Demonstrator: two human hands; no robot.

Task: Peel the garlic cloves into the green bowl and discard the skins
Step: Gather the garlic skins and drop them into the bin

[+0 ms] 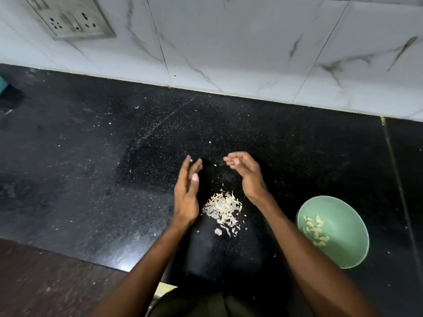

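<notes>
A green bowl [350,252] stands on the black counter at the lower right and holds several peeled garlic cloves [315,231]. A loose heap of pale garlic skins [223,209] lies on the counter between my forearms. My left hand [186,191] is held edge-on above the counter, left of the heap, fingers straight, holding nothing. My right hand [246,173] hovers to the right of the heap, palm turned inward, fingers loosely bent. A small pale scrap shows at its fingertips; whether it is pinched is unclear.
The black speckled counter [103,156] runs back to a white marble-tiled wall [251,42] bearing a socket plate [71,19]. Small skin flecks are scattered over the counter. A dark brown surface [45,282] lies below the counter's front edge at the lower left.
</notes>
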